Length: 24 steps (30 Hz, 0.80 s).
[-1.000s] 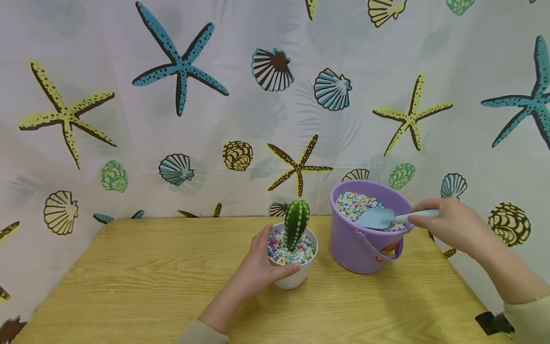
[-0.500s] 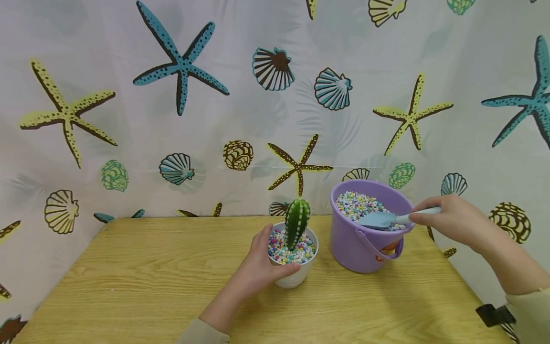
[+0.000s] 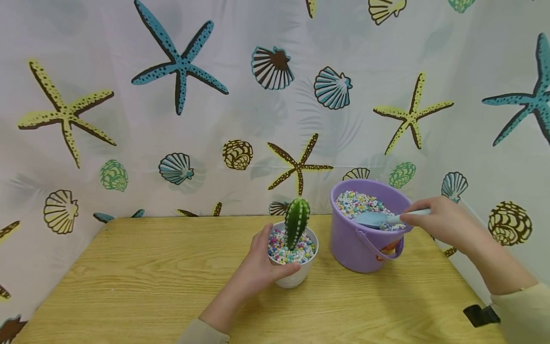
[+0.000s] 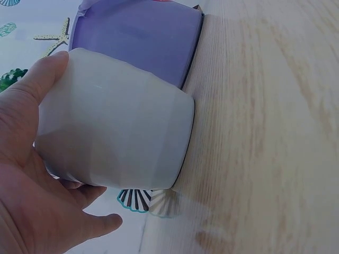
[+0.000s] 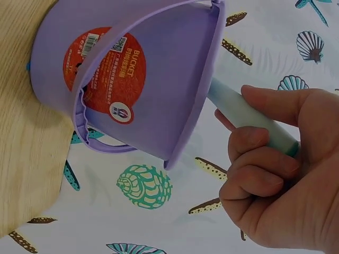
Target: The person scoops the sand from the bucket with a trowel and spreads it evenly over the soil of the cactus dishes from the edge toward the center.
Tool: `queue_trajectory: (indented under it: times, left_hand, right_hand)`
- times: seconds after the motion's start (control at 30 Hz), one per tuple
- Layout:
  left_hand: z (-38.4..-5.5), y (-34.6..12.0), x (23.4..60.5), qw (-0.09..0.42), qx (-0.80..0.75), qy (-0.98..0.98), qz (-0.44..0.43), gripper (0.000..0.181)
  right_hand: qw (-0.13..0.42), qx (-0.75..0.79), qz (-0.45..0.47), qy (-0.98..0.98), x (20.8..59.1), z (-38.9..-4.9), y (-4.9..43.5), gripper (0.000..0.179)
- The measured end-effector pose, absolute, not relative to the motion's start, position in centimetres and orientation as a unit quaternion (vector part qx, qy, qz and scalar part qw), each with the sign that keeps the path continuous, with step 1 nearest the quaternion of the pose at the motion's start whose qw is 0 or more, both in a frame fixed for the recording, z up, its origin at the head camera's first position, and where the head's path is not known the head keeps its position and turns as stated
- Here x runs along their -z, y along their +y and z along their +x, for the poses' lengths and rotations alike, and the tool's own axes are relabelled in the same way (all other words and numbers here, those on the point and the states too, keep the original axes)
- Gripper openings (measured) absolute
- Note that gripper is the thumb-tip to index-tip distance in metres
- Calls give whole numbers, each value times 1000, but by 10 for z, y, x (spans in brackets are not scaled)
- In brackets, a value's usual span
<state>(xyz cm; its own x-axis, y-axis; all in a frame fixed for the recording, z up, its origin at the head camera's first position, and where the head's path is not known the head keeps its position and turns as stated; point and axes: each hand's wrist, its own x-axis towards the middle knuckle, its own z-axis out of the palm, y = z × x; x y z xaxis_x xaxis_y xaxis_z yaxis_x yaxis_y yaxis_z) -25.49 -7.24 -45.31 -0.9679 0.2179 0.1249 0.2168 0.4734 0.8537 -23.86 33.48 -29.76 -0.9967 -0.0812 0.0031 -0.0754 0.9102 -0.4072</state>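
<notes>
My left hand point(image 3: 264, 265) grips a white pot point(image 4: 116, 121) around its left side, thumb near the front rim. The pot stands on the table, filled with multicoloured beads point(image 3: 279, 251), and a green cactus point(image 3: 297, 224) rises upright from them. To its right is a purple bucket point(image 3: 352, 248) holding more of the same beads point(image 3: 358, 203). With curled fingers my right hand point(image 5: 280, 169) holds a light blue scoop by its handle point(image 5: 254, 116). The scoop's blade point(image 3: 371, 219) lies over the beads inside the bucket's near rim. Whether beads lie on the blade is hard to tell.
A wooden table point(image 3: 163, 277) bears the pot and bucket. The bucket's handle point(image 3: 374, 248) hangs down at its front. A curtain point(image 3: 240, 114) with printed starfish and shells stands behind. A black strap point(image 3: 481, 315) shows near the right sleeve.
The right hand has shifted slightly left with the scoop, and the blade has moved a little left within the bucket. The left hand and the pot have stayed in place.
</notes>
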Motion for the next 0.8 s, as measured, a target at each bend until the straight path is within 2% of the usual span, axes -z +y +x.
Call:
queue_trajectory:
  times: [0.5, 0.8]
  left_hand:
    - [-254, -72, 453, 4, -500, 857, 124, 129]
    - [-254, -73, 453, -1, -494, 861, 123, 129]
  right_hand:
    - [-33, 237, -41, 970, 319, -249, 315, 55]
    - [-51, 263, -28, 963, 331, -254, 303, 55]
